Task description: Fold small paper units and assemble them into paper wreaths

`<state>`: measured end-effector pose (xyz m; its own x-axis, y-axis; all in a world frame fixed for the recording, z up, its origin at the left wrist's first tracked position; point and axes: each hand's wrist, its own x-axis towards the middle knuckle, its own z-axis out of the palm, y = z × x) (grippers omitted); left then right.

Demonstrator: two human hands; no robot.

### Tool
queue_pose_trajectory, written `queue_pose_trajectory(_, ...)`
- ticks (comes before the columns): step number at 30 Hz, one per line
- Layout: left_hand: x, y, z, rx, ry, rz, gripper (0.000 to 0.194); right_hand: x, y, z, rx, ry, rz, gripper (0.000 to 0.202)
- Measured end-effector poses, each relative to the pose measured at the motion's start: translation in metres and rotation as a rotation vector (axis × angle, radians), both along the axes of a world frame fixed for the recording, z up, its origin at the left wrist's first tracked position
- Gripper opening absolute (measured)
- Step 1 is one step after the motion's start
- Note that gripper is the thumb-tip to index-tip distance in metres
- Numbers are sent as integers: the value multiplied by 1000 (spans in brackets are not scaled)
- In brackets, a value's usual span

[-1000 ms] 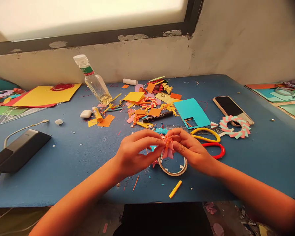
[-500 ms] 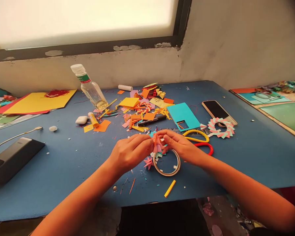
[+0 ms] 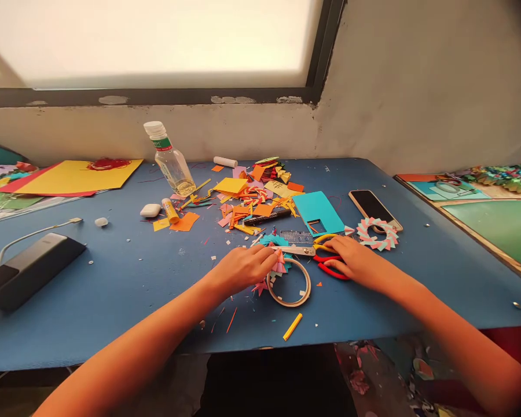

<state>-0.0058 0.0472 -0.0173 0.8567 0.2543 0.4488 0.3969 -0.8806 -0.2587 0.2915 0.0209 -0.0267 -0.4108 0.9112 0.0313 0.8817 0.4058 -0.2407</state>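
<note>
My left hand (image 3: 247,267) is closed on a small folded paper piece (image 3: 280,263) in pink and orange, mostly hidden by my fingers. My right hand (image 3: 353,260) has its fingers at the yellow and red handles of the scissors (image 3: 304,251), whose blades point left toward the folded paper. Just below lies a roll of tape (image 3: 304,296), a ring standing close to my left fingertips. A pink paper star (image 3: 259,288) is partly covered by my left hand. Turquoise folded paper (image 3: 271,238) shows behind the blades.
Paper scraps (image 3: 243,202) and a black marker (image 3: 267,218) lie heaped at the back. A bottle (image 3: 173,165), glue stick (image 3: 170,211), turquoise card (image 3: 319,208), phone (image 3: 373,208) and paper wreath (image 3: 377,234) surround them. A yellow strip (image 3: 292,326) lies near the front edge.
My right hand has left the folded paper and moved right onto the scissors' handles. The scissors have shifted, their blades now showing. My left hand keeps the paper piece, slightly lower.
</note>
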Motion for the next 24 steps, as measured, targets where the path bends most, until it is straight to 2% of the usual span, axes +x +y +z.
queue_pose_trajectory(2, 1, -2, 0, 23, -28, -63, 18, 1, 0, -2, 72, -22, -28, 31)
queue_pose_trajectory(5, 2, -4, -2, 3, -90, -161, 19, 15, -5, 3, 143, -88, -132, 37)
queue_pose_trajectory(9, 10, -6, -11, -284, -254, -219, 18, 43, -13, 20, 121, -129, -240, 47)
queue_pose_trajectory(13, 19, -6, -24, -555, -502, -110, 9, 55, -21, 34, 20, -187, -280, 47)
queue_pose_trajectory(17, 23, -4, -23, -775, -536, 1, 19, 52, -27, 41, -97, -218, -296, 53)
queue_pose_trajectory(20, 27, -7, -13, -783, -490, -6, 23, 51, -28, 39, -143, -194, -289, 52)
queue_pose_trajectory(24, 36, -21, -3, -555, -436, 2, 15, 55, -22, 34, -214, -148, -340, 44)
